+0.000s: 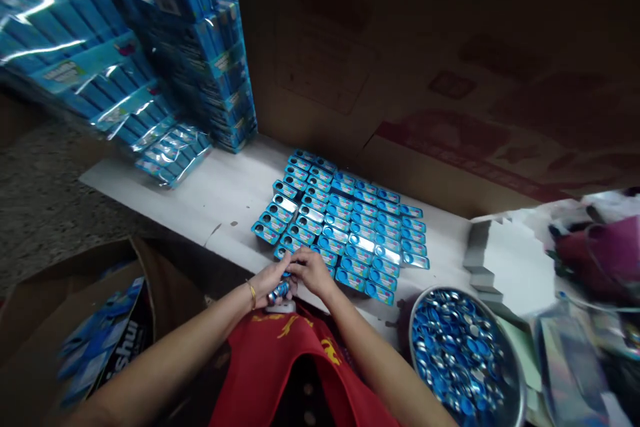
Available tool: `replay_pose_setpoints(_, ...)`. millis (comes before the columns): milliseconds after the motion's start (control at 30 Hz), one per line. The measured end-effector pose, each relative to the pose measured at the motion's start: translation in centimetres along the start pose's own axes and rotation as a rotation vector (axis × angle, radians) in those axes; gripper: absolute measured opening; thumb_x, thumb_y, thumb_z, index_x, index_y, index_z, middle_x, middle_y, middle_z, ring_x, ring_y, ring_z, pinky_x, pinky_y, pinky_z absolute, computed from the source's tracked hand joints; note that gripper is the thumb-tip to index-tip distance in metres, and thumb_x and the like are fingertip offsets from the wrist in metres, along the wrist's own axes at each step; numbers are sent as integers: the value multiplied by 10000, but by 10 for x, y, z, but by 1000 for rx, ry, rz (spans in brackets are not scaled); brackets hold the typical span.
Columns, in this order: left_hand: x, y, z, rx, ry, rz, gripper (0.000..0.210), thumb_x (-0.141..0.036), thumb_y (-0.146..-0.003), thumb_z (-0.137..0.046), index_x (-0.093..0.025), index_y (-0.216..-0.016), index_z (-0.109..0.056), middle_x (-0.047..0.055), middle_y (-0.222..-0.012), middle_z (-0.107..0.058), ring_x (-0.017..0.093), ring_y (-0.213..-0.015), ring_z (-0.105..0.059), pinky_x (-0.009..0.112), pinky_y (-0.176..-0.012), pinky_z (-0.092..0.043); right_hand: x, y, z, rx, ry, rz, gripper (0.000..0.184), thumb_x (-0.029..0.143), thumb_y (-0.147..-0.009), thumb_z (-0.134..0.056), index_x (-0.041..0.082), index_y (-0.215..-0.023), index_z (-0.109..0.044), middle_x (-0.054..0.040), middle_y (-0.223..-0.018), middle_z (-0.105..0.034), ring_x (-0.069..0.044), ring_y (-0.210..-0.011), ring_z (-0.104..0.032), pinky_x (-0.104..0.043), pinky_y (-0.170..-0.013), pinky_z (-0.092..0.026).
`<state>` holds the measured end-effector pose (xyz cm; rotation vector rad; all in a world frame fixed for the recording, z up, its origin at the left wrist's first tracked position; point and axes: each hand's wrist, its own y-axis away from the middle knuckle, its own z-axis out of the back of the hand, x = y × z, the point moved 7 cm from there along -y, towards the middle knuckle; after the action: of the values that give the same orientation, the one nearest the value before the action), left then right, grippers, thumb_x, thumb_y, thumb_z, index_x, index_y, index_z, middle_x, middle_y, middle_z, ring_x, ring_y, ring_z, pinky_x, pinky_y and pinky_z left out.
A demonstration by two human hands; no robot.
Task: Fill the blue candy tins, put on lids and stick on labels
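Rows of small blue boxes stand on a white tabletop. Those on the left show dark round openings, while those on the right have blue rounds in theirs. At the near edge of the rows, my left hand curls around a short stack of round blue-and-silver metal caps. My right hand meets it there, fingers pinched together over a box; whatever lies between the fingertips is hidden. To the right, a round metal basin holds many loose caps of the same look.
A large cardboard carton walls off the back. Stacked blue packs and plastic-wrapped packs stand at the left. An open carton sits below the table's front edge. White stacked card pieces lie on the right.
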<state>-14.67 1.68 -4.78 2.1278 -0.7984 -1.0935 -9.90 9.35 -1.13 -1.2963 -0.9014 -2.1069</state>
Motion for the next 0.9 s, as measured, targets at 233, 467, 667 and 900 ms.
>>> replay_pose_setpoints(233,16,23,24,3,760,-76,307,-425,-803,-398,-136,-761,-493,35,-640,-529,71,-503,-495,92,-305,-266,-35,-22,-11,24,-177,-298,79,212,-746,-452,173,-792,-503,46,-533,-511,-96,-446,-523,-204,-450,-413)
replay_pose_setpoints(467,-2,36,77,-51,928,-143,159,-254,-814,-408,-137,-763,-503,51,-708,-535,84,-590,-532,112,-369,-372,-2,-50,-23,20,722,-138,170,107,-698,-475,179,-836,-543,-71,-832,-623,-183,-806,-581,-262,-684,-409)
replay_pose_setpoints(667,-32,35,103,-11,899,-87,123,-219,-789,-444,-131,-743,-516,60,-702,-550,91,-590,-541,124,-373,-380,-7,-66,-33,74,966,-364,322,135,-723,-474,144,-1044,-500,-135,-889,-620,-233,-831,-589,-292,-657,-424)
replay_pose_setpoints(900,-53,21,104,-50,802,-20,91,-209,-768,-486,-131,-740,-524,42,-668,-570,107,-586,-569,156,-411,-409,16,-51,-29,6,886,-315,309,321,-755,-525,210,-1044,-514,-80,-894,-613,-210,-833,-576,-277,-671,-415)
